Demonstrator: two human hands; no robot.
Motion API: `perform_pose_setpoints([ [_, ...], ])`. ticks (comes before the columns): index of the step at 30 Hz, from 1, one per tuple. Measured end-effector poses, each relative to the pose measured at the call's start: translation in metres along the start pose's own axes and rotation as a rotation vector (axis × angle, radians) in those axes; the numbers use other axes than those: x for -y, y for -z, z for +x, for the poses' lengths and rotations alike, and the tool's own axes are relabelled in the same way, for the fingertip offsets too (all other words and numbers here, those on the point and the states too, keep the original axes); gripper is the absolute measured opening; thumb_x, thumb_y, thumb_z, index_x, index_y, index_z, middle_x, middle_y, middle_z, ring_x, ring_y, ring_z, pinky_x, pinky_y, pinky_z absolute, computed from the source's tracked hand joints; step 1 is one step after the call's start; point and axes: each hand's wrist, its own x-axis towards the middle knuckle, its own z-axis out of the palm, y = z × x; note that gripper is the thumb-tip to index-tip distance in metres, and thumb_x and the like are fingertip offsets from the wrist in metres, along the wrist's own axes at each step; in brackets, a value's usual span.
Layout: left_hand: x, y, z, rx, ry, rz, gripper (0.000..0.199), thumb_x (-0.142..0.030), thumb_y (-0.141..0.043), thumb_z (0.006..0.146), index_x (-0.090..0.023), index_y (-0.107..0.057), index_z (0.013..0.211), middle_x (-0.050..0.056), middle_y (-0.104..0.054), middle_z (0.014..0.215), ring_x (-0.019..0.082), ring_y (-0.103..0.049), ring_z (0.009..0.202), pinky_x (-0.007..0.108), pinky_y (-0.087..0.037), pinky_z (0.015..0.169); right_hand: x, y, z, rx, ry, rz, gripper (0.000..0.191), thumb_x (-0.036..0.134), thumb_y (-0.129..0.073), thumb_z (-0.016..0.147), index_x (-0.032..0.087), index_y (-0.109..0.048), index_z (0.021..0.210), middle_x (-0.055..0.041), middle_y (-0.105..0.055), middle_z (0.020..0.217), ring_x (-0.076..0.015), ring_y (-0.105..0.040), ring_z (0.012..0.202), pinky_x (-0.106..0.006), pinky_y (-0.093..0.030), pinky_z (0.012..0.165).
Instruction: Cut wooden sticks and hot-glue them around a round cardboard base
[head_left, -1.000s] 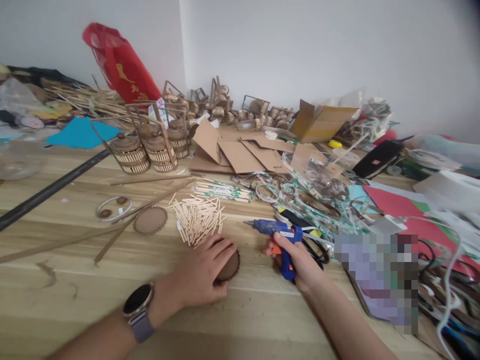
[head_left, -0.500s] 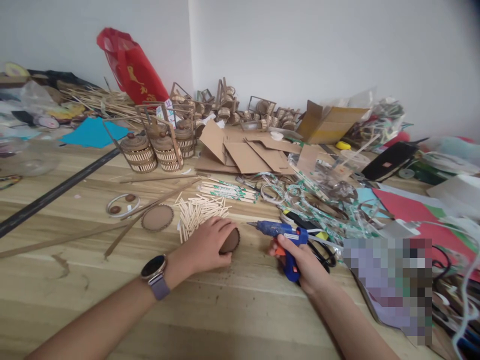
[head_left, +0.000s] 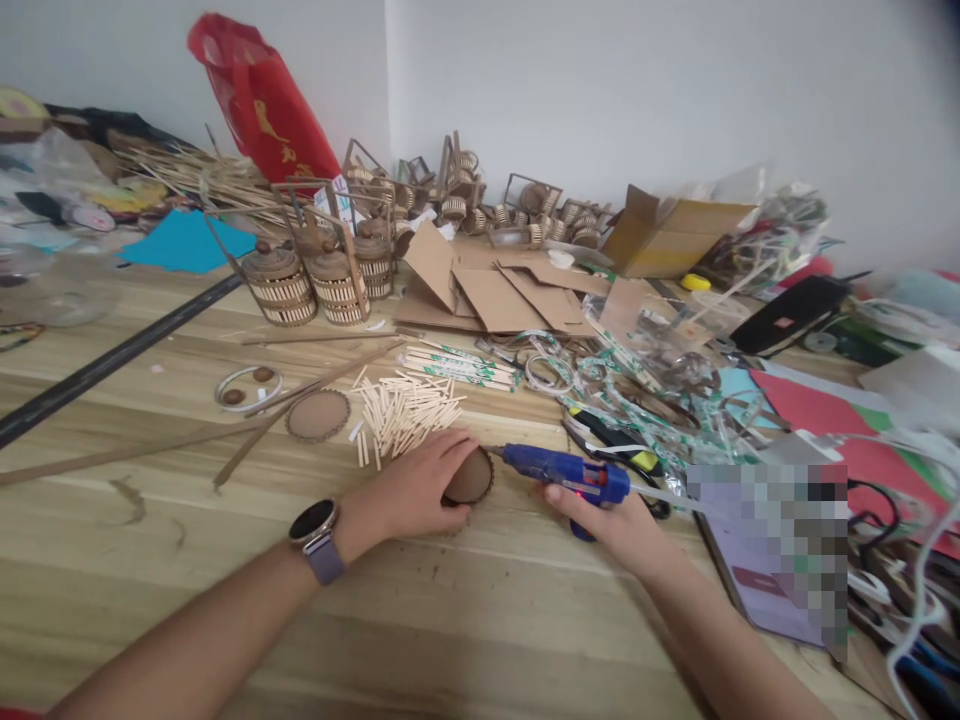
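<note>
My left hand (head_left: pixel 426 482), with a watch on its wrist, is closed around the left side of a round cardboard disc (head_left: pixel 471 478) with a ridged brown rim. The fingers cover part of the disc. In my right hand (head_left: pixel 604 520) is a blue hot glue gun (head_left: pixel 562 472), a clear glue stick coming out of its back. Its nozzle points left, at the disc's upper right rim; whether it touches cannot be told. A heap of short wooden sticks (head_left: pixel 409 412) lies just beyond my left hand. Another cardboard disc (head_left: pixel 317 414) with a ridged rim lies to the left.
Small lidded baskets (head_left: pixel 279 288) stand at the back left. Flat cardboard pieces (head_left: pixel 491 300) lie behind the sticks. Pliers (head_left: pixel 615 440) and tangled plastic wrappers (head_left: pixel 637 390) lie beyond the glue gun. A tablet-like device (head_left: pixel 750 570), partly blurred, is at the right.
The glue gun has moved left and tilted, bringing its nozzle to the disc's rim. My left hand still holds the disc, now showing more of it. The view has shifted slightly.
</note>
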Motion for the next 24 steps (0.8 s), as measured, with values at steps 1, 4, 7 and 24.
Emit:
perform_pose_setpoints([
  [1,-0.001,0.0,0.0,-0.013,-0.006,0.006,0.073,-0.022,-0.065,0.07,-0.013,-0.04,0.137,0.017,-0.042,0.145,0.033,-0.036,0.135,0.048,-0.031,0.114,-0.002,0.0,-0.002,-0.001,0.018,-0.014,0.035,0.053,-0.072,0.068,0.021,-0.069,0.081,-0.0051,-0.074,0.08,-0.022,-0.066,0.071,-0.033,-0.056,0.068],
  [4,-0.003,0.0,0.002,-0.079,0.002,0.028,0.07,-0.019,-0.065,0.067,-0.012,-0.043,0.133,0.016,-0.048,0.139,0.032,-0.042,0.13,0.048,-0.034,0.112,-0.007,0.001,-0.006,0.011,0.066,-0.093,0.029,0.048,-0.067,0.074,0.02,-0.067,0.081,-0.0043,-0.071,0.075,-0.0201,-0.063,0.065,-0.03,-0.054,0.061],
  [7,-0.004,0.001,0.004,-0.124,0.025,0.05,0.068,-0.018,-0.064,0.066,-0.013,-0.045,0.131,0.016,-0.052,0.134,0.032,-0.045,0.126,0.047,-0.038,0.109,-0.007,0.001,-0.009,0.075,0.112,-0.21,0.027,0.045,-0.065,0.077,0.02,-0.059,0.069,0.0,-0.058,0.062,-0.0155,-0.054,0.055,-0.025,-0.047,0.051],
  [24,0.005,-0.001,0.0,-0.28,0.035,0.036,0.059,-0.027,-0.064,0.073,-0.015,-0.047,0.129,0.014,-0.059,0.127,0.029,-0.052,0.118,0.047,-0.043,0.103,-0.006,-0.007,-0.012,0.078,0.231,-0.423,0.032,0.04,-0.055,0.082,0.022,-0.044,0.058,0.0033,-0.046,0.055,-0.0143,-0.047,0.052,-0.027,-0.039,0.05],
])
